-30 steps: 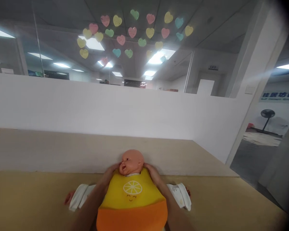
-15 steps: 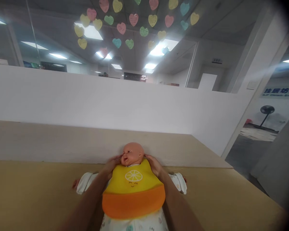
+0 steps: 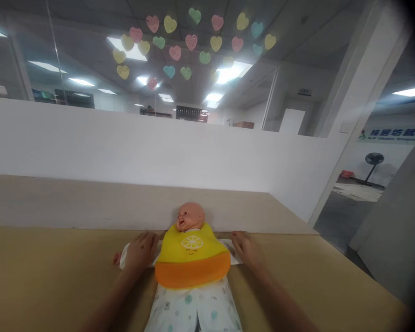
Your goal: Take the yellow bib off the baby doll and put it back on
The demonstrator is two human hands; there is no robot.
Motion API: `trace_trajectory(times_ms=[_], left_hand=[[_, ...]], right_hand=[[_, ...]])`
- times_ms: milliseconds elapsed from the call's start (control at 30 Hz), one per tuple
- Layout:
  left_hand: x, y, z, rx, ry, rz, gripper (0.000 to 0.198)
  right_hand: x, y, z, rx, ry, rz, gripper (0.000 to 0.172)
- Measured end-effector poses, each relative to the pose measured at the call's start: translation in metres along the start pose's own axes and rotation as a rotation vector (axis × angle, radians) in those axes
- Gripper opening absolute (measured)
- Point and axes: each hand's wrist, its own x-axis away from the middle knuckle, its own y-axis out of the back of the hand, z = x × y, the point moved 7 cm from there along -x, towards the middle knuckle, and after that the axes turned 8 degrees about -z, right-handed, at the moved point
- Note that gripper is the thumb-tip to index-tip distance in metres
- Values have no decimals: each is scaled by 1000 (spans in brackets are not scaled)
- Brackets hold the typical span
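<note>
Tan tabletop (image 3: 55,276) carries doll (image 3: 191,258) at centre. Left hand (image 3: 140,250) at 9 o'clock, right hand (image 3: 245,247) at 3 o'clock, lie palm-down on its sleeves, fingers released.

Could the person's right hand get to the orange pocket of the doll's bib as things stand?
Probably yes: the right hand rests open beside the bib, and nothing lies between it and the orange pocket.

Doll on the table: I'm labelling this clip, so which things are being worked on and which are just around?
In hand: doll, yellow-orange bib, doll's white sleeves under left hand and right hand.

Just around: paper hearts overhead, floor fan, white partition.
</note>
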Motion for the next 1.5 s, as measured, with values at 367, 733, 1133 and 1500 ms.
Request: trace_trajectory(times_ms=[367,733,1133,1500], left_hand=[[-11,-11,20,-117,50,-51,75],[58,15,-17,-47,-20,-108,74],[201,18,-3,-33,191,332,74],[200,8,-6,-102,209,170,76]], right_hand=[[7,-47,-2,133,-56,93,115],[71,-20,2,173,-150,-48,121],[202,34,52,228,97,69,143],[209,58,48,154,132,120,135]])
